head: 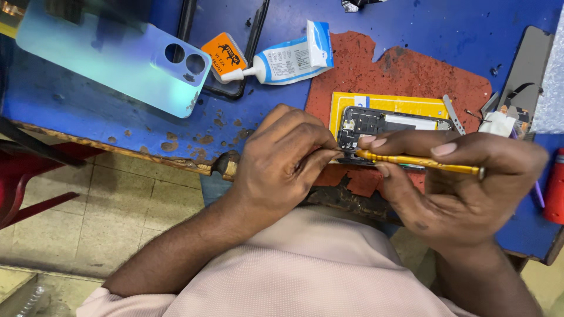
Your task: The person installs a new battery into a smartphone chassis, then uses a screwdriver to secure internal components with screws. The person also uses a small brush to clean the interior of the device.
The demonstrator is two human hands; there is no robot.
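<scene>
An opened phone (382,124) lies on a yellow card on a worn red mat (405,70), its dark inner frame and parts exposed. My right hand (470,188) grips a thin yellow screwdriver (423,161), held nearly flat, with its tip at the phone's lower left corner. My left hand (282,161) rests beside it, fingertips pinched together right at the same corner, touching the phone's edge. Whether something tiny sits between those fingers is not visible.
A light blue phone back cover (111,56) lies at the far left on the blue bench (76,105). A white and blue glue tube (288,58) and an orange packet (226,53) lie behind. Tweezers (452,114) and small tools sit at right, a red object (555,188) at the edge.
</scene>
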